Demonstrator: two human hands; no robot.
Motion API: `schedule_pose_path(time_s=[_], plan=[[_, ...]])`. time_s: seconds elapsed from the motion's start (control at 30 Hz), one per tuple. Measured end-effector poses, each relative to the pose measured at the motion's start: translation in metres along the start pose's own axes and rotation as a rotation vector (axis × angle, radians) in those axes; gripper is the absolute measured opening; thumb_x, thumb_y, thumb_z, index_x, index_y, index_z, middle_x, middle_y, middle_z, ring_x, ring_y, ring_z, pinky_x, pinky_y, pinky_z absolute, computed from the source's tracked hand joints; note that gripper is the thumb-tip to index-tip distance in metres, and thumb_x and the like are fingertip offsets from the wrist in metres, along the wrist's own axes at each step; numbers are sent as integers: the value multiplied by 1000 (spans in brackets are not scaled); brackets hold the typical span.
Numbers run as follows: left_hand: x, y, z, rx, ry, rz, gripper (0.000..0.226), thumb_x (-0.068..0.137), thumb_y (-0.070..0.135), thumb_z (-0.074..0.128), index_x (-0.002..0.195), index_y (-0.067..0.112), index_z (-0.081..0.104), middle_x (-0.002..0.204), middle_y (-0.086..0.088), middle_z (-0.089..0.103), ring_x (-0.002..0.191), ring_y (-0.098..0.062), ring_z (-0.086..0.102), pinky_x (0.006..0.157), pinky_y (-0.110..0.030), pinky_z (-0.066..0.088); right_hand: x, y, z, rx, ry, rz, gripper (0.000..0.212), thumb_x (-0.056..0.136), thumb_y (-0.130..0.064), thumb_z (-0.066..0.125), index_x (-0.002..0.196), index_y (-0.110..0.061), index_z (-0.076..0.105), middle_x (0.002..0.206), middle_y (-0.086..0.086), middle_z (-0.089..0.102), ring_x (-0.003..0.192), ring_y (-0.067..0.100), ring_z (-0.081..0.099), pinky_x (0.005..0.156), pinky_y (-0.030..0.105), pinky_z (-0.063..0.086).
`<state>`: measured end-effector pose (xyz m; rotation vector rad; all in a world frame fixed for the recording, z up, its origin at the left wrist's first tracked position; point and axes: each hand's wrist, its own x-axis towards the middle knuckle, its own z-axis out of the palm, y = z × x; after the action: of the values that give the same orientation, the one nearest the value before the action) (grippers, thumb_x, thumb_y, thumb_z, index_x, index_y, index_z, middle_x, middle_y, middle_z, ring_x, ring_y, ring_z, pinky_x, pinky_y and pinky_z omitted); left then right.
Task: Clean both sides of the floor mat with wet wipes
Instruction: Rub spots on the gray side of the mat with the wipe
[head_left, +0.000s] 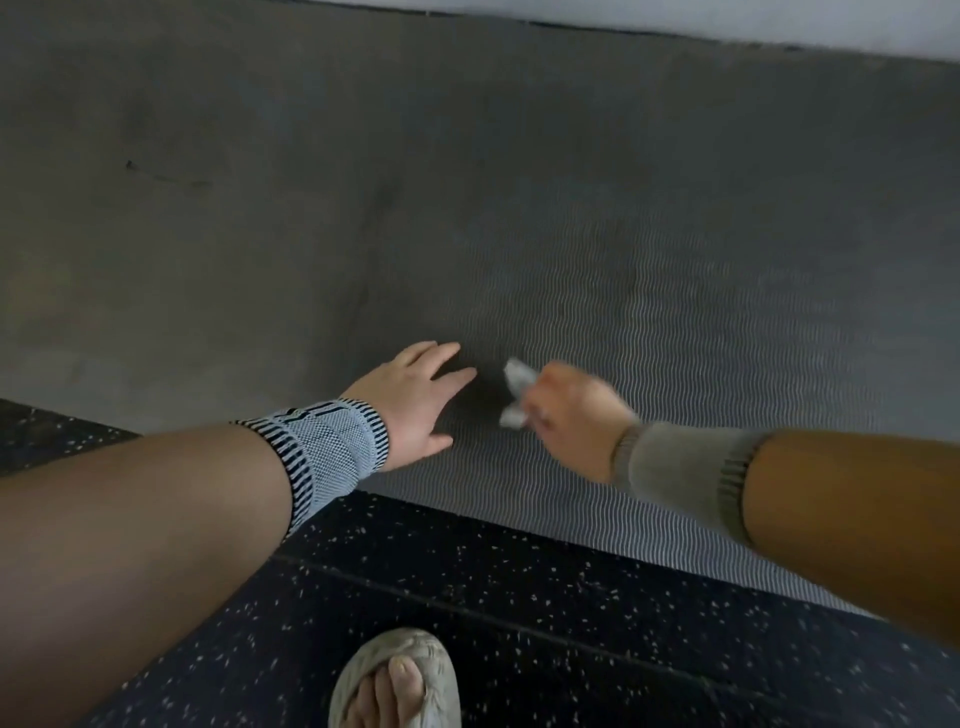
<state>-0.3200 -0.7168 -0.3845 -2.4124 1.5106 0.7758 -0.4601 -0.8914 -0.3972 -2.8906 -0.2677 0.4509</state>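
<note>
A large grey floor mat (519, 182) with a fine wavy ribbed surface fills most of the view. My left hand (415, 397) lies flat on the mat near its front edge, fingers spread and straight. Just to its right, my right hand (574, 410) grips a crumpled white wet wipe (515, 392) against the mat; the hand is blurred. Ends of the wipe stick out above and below the fist. I wear a striped wristband on the left wrist and a grey one on the right.
A dark speckled floor (467, 613) lies in front of the mat's near edge. My foot in a pale slipper (397, 680) stands on it at the bottom centre. A pale wall strip (727, 21) borders the mat's far edge.
</note>
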Motion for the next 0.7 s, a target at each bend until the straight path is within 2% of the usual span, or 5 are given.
schedule_pose_path(time_s=[0.1, 0.23, 0.37, 0.53, 0.7], plan=[[0, 1, 2, 6, 12, 2, 81, 87, 49, 62, 152, 27, 19, 161, -2, 5, 147, -22, 4, 116, -41, 28, -23, -50, 5, 177, -368, -222, 35, 90, -10, 56, 123, -19, 51, 104, 0, 51, 86, 17, 51, 77, 30, 51], [2, 0, 0, 19, 12, 22, 81, 87, 49, 61, 152, 25, 21, 161, -1, 4, 148, -22, 4, 117, -40, 26, 14, -7, -7, 103, -163, -62, 22, 92, -9, 50, 111, -10, 60, 109, 10, 56, 93, 28, 55, 74, 33, 45], [3, 6, -1, 5, 22, 47, 79, 88, 40, 60, 153, 21, 19, 161, 0, 4, 148, -22, 5, 119, -40, 23, 25, 10, -19, 137, -7, 190, 19, 93, -15, 54, 111, -14, 60, 107, 3, 50, 85, 15, 48, 78, 29, 47], [7, 15, -3, -7, 49, 84, 76, 88, 33, 59, 153, 19, 20, 161, -2, 6, 148, -22, 5, 117, -42, 25, -26, -34, -2, 250, -266, -262, 29, 91, -16, 54, 118, -23, 49, 100, -2, 48, 91, 14, 46, 79, 30, 49], [15, 36, 1, -2, 41, 158, 79, 88, 39, 60, 153, 23, 18, 161, 0, 2, 148, -21, 2, 118, -43, 24, -33, 37, -6, 109, 12, 118, 33, 93, -12, 49, 126, -16, 50, 109, 3, 49, 99, 18, 50, 84, 30, 47]])
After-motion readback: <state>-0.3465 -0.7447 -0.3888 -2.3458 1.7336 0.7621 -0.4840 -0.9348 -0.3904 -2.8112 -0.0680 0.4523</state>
